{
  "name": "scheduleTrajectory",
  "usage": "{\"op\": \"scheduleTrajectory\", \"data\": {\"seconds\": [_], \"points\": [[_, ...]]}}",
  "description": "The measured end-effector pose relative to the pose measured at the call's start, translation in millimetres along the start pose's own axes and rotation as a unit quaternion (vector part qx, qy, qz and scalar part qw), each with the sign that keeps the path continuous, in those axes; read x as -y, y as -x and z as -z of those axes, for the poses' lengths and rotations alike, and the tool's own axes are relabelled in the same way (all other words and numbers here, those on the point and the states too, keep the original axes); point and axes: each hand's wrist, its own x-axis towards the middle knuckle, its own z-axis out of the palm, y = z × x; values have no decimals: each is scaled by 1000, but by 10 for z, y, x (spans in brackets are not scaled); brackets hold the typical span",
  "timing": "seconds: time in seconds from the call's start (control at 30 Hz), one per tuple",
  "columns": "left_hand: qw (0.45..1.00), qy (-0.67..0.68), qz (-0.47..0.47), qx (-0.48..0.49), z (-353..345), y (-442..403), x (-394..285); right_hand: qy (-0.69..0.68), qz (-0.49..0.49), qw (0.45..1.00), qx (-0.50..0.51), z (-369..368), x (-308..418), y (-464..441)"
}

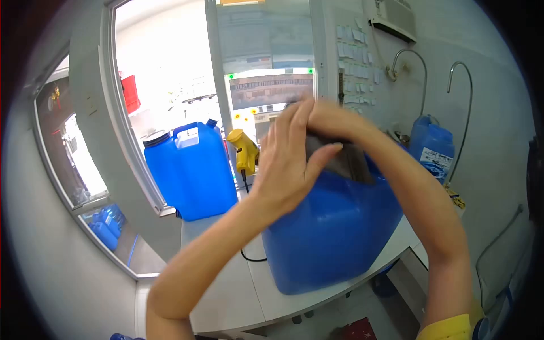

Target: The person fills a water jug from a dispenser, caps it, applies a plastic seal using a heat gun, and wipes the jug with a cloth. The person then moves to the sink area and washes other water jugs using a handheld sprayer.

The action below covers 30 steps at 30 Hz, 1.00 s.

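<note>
A big blue water jug (326, 238) stands on the white counter right in front of me. My left hand (286, 156) is raised at its upper left, fingers stretched out together and thumb apart. Over the jug's top is my right hand (331, 120), smeared by motion and partly behind the left fingers. What the right fingers hold, if anything, is hidden. Just below the hands, a dark grey cloth-like piece (348, 161) lies against the top of the jug. The jug's spout and handle are covered by the hands and this piece.
Another blue jug (195, 173) with a dark cap stands by the window at left. A yellow heat gun (242, 150) with a black cord is beside it. At right are a labelled blue container (433, 147) and curved metal taps (467, 85). The counter (226, 294) has a curved front edge.
</note>
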Motion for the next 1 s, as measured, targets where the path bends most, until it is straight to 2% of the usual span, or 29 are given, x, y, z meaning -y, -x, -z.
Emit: {"op": "scheduleTrajectory", "data": {"seconds": [0.03, 0.1, 0.13, 0.17, 0.27, 0.37, 0.43, 0.47, 0.5, 0.53, 0.57, 0.6, 0.63, 0.67, 0.7, 0.73, 0.77, 0.8, 0.83, 0.87, 0.9, 0.93, 1.0], "points": [[1000, -24, 2, -10, -35, 50, -3, 13, -21, 991, 131, -136, -91, 0], [999, -13, 26, -23, -62, 47, 25, 12, -65, 967, 244, -233, -112, 6], [998, -8, 60, -29, -71, 57, 29, -7, -88, 958, 274, -225, -130, 12], [999, -36, 36, -2, -85, 65, 30, -28, -106, 948, 299, -227, -151, -4], [999, -45, 17, -12, -113, 71, 29, -72, -135, 927, 343, -290, -205, -35], [999, -44, 13, -6, -95, 59, 65, -104, -135, 928, 330, -349, -257, -61], [999, -30, 11, -2, -117, 61, 59, -113, -78, 960, 243, -383, -397, -115], [1000, -9, 26, -6, -101, 60, 62, -106, -17, 982, 157, -401, -518, -136], [999, 12, 37, -9, -88, 61, 65, -148, 15, 988, 27, -410, -687, -124], [999, 19, 35, -4, -82, 76, 66, -346, -191, 915, -79, -21, 121, 259], [998, 37, 39, -15, -64, 89, 74, -412, -171, 874, -194, 30, -108, 263], [997, 54, 43, -28, -52, 89, 82, -463, -198, 827, -252, 243, 175, 479], [998, 43, 29, -34, -68, 85, 94, -477, -170, 805, -307, 404, 214, 682], [998, 47, 27, -35, -65, 86, 90, -577, -126, 730, -344, 543, 375, 891], [996, 66, 61, -14, -59, 94, 82, -574, -127, 731, -346, 680, 494, 1085], [992, 85, 94, 6, -61, 100, 72, -451, -51, 819, -351, 802, 594, 1260], [995, 41, 86, -6, -82, 108, 66, -383, -14, 857, -346, 737, 675, 1352], [995, 42, 87, -6, -77, 104, 51, -314, 25, 884, -345, 672, 757, 1444], [992, 40, 116, 33, -57, 98, 28, -221, 99, 871, -427, 454, 915, 1480], [986, 39, 144, 73, -38, 95, 8, -117, 115, 898, -408, 301, 998, 1599], [992, 7, 115, 60, -19, 101, -3, -14, 135, 909, -394, 150, 1080, 1717], [992, 9, 112, 65, -18, 105, -28, 95, 93, 952, -277, -5, 1119, 1865], [987, -41, 108, 112, -15, 71, -45, 201, 13, 970, -136, -479, 1092, 2036]]}}
